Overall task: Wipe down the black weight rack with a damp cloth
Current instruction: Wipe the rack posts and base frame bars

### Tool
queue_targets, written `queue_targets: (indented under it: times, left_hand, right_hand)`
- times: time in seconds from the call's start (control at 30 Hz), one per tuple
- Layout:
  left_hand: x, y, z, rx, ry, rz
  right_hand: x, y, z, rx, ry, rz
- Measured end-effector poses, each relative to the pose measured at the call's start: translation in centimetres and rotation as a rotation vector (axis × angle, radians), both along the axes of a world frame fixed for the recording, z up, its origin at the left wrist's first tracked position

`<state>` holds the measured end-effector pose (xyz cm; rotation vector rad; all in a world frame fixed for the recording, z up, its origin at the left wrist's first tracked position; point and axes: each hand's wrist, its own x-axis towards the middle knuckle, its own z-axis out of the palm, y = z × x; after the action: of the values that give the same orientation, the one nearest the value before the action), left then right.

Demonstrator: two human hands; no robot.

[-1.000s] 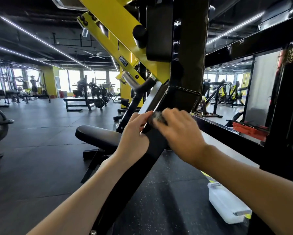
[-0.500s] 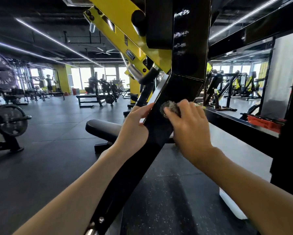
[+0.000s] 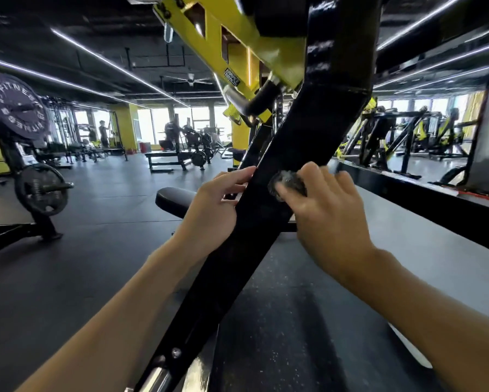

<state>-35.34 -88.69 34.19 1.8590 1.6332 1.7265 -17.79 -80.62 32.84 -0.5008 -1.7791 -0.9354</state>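
You get bright ceiling strips and window daylight, glare on black steel, and wide-angle bending at edges.

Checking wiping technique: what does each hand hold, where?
Right hand pinches the balled cloth by its near side against the black beam; left hand grips the beam's left edge.

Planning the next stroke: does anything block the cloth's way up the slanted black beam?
Nothing visible does. The right hand presses the cloth onto the black beam, whose face above is bare. The left hand grips the beam's left edge, beside the path.
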Motion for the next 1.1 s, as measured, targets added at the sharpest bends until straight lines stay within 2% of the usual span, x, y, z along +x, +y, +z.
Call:
queue_targets:
  times: [0.07,0.2,0.33,0.47,0.5,0.63,0.67,0.77,0.8,0.93,1.07,1.1]
  left_hand:
    - [-0.6,-0.1,-1.6,0.028,0.019,-0.003]
    - [-1.9,0.0,-4.5,0.056,0.054,-0.016]
    - [-3.1,0.0,-6.5,0.062,0.016,-0.069]
    - [-3.1,-0.8,-8.3,0.118,-0.034,-0.178]
    - [-3.3,-0.8,-8.8,0.125,-0.032,-0.167]
    - [-4.7,-0.2,-9.8,0.079,-0.040,-0.075]
    - [-5.0,-0.2,-9.9,0.062,-0.038,-0.085]
    - [-5.9,-0.8,-10.1,0.049,-0.007,-0.122]
    - [-6.2,-1.0,-10.3,0.045,-0.019,-0.148]
    - [-7.2,-0.6,-11.2,0.008,-0.069,-0.175]
    - [-8.4,-0.6,-11.5,0.002,-0.061,-0.220]
    - [-8.5,-0.6,-11.5,-0.004,-0.072,-0.230]
  right_hand:
    - [-1.7,-0.7,-1.9,-0.013,0.045,0.023]
    - [-2.7,-0.7,-3.7,0.082,-0.111,0.027]
    - [-3.8,-1.0,-2.9,-0.055,0.145,-0.046]
    - [-5.2,-1.8,-4.6,0.060,-0.119,-0.039]
    - [-4.8,-1.6,-4.2,0.065,-0.121,-0.056]
    - [-5.4,-1.4,-4.1,-0.036,0.156,-0.088]
    - [-6.2,-1.8,-5.1,-0.036,0.118,-0.077]
    - [-6.7,-2.6,-7.2,0.027,-0.201,-0.032]
    - [-6.2,-2.5,-6.7,0.043,-0.237,-0.025]
    - [-5.5,-1.5,-6.4,0.029,-0.082,-0.078]
    - [-5.2,-2.2,-8.4,0.105,-0.462,-0.003]
    - [-5.3,-2.3,-7.8,0.100,-0.484,0.002]
